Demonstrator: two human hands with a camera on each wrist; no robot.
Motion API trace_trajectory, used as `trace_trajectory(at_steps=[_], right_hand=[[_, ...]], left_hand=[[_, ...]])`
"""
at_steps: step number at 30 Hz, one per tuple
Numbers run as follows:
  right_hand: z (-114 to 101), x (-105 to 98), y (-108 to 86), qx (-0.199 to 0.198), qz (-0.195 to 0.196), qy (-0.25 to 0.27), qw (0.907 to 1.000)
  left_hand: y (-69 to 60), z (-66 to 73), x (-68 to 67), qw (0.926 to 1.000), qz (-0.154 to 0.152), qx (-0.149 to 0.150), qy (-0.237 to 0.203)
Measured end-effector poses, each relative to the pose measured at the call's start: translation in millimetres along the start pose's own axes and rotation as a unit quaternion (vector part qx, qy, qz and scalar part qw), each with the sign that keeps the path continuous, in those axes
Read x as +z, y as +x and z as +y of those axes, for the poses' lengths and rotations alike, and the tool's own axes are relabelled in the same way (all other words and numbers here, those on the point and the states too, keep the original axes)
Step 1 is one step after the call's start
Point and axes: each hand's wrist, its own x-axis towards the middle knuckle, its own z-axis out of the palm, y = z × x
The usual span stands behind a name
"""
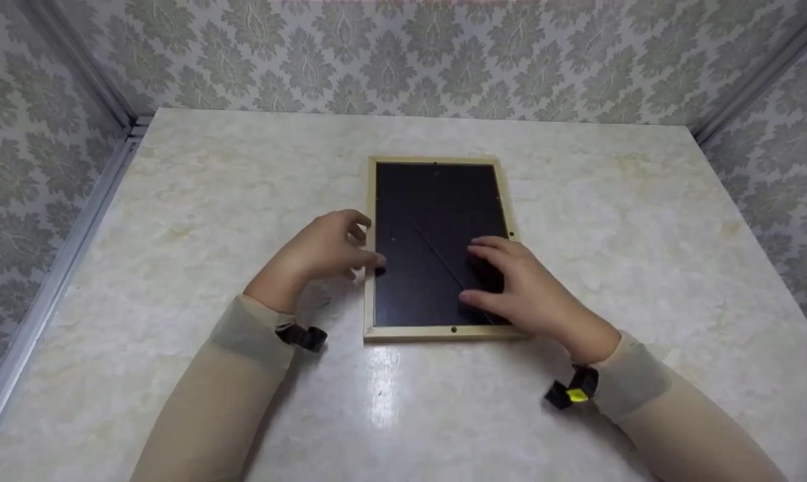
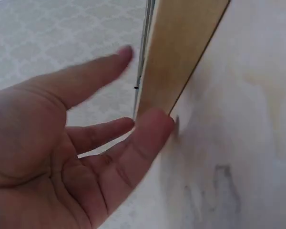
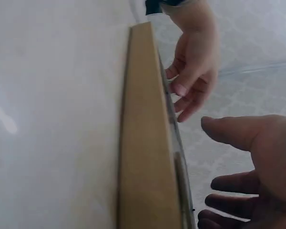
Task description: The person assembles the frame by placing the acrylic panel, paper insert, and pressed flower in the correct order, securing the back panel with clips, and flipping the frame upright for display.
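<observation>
A rectangular board with a pale wooden frame (image 1: 410,333) and a glossy black panel (image 1: 436,194) lies flat on the table. A thin dark line (image 1: 436,252) runs diagonally across the panel. At its left side is my left hand (image 1: 329,248), thumb over the rim and fingers bent loosely beside the edge. The left wrist view shows a fingertip by the lower edge of the wooden side (image 2: 178,47), with the thumb apart. My right hand (image 1: 527,288) is over the panel's lower right, fingers spread, holding nothing; the right wrist view shows it clear of the wooden side (image 3: 145,143).
The marbled pale table (image 1: 242,161) extends around the board on every side. Patterned wall panels (image 1: 410,60) stand behind it and at both sides. Metal rails (image 1: 55,281) run along the left. Each wrist wears a black band (image 1: 301,337).
</observation>
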Motion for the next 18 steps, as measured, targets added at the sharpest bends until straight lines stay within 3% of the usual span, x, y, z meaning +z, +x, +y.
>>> trace_trajectory(at_steps=[2, 7, 13, 15, 18], right_hand=[[1, -3, 8.0, -0.007, 0.005, 0.004, 1.0], [7, -30, 42.3, -0.022, 0.021, 0.031, 0.999], [14, -65, 109.2, 0.004, 0.015, 0.092, 0.9957], [17, -71, 133.9, 0.022, 0.009, 0.115, 0.993], [20, -73, 167.6, 0.032, 0.006, 0.109, 0.9935]], left_hand=[[2.8, -3.2, 1.2, 0.9991, 0.001, -0.009, -0.041], [9.2, -10.0, 5.4, 0.9966, 0.021, -0.019, -0.077], [17.0, -14.0, 9.1, 0.9956, 0.072, 0.006, -0.06], [20.0, -15.7, 8.5, 0.9936, 0.097, 0.014, -0.057], [22.9, -19.7, 6.3, 0.991, 0.104, 0.022, -0.08]])
